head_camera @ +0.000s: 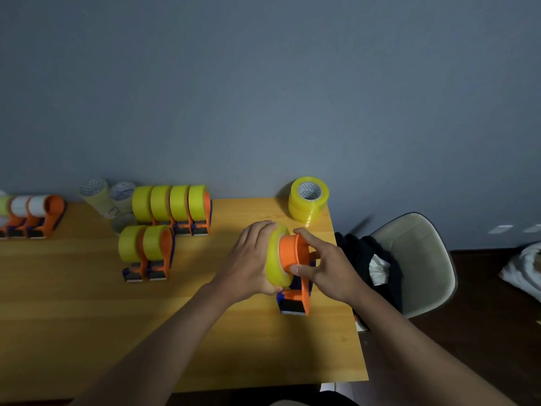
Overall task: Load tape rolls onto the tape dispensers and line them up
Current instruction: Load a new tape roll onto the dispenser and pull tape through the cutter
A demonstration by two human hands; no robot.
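Far left on worktop [73, 303]: white-roll dispensers [44, 215] in a row. Next, clear rolls [101, 197] by the wall, then four loaded dispensers [175, 209] in a row, two more [146, 250] in front. Left hand [251, 259] curled round yellow roll [275, 259], partway on orange hub of dispenser [295, 276]. Right hand [328, 268] pinching the hub, thumb and fingers curled. Behind, stacked rolls [307, 200] at worktop's corner. Chair [418, 259] at right.
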